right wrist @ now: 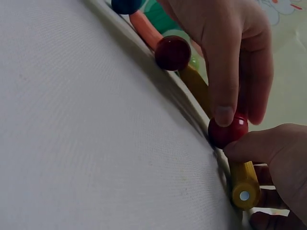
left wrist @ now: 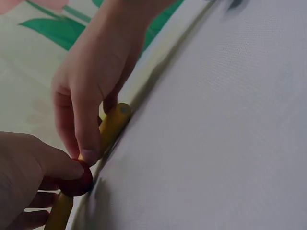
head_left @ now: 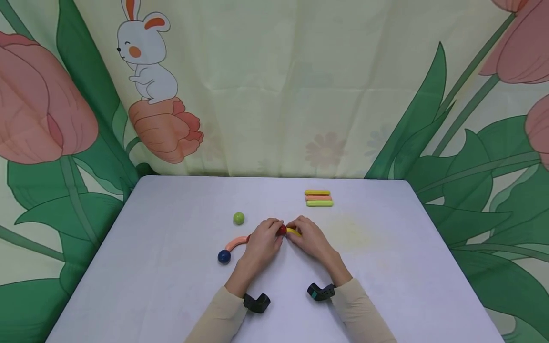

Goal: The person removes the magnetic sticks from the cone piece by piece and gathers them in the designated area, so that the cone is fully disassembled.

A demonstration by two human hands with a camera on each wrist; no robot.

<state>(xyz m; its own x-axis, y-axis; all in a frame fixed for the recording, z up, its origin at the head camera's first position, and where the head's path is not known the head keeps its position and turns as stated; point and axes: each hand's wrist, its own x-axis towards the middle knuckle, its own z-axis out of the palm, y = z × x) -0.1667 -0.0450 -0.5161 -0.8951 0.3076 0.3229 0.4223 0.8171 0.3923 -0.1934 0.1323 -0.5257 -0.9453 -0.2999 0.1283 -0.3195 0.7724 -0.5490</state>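
Fingers of the left hand (head_left: 263, 243) are drawn narrow around a glossy red ball (head_left: 281, 230) in the head view, while the right hand (head_left: 313, 240) pinches a yellow rod (head_left: 293, 232) whose near end meets that ball. Both hands are low over the white bench (head_left: 171, 295), the ball and rod lying between their fingertips. Left of the left hand, a curved salmon-pink rod (head_left: 237, 243) runs between a dark blue ball (head_left: 224, 257) and a second red ball (head_left: 248, 238), partly hidden by that hand. Behind them a light green ball (head_left: 238, 218) sits apart; farther back, a straight yellow stick (head_left: 317, 192), an orange-pink stick (head_left: 318, 198) and a lime-yellow stick (head_left: 319, 203) lie side by side.

Left-wrist view: the left thumb presses on the red ball, with another yellow rod (left wrist: 60, 211) running down from it below the left hand. Above, the right hand's thumb and fingers straddle the first rod, its far end protruding beyond them.

Right-wrist view: the left thumb rests on top of the red ball, and the right thumb lies where ball and rod meet. A pale round spot (right wrist: 244, 195) marks the rod's free end.
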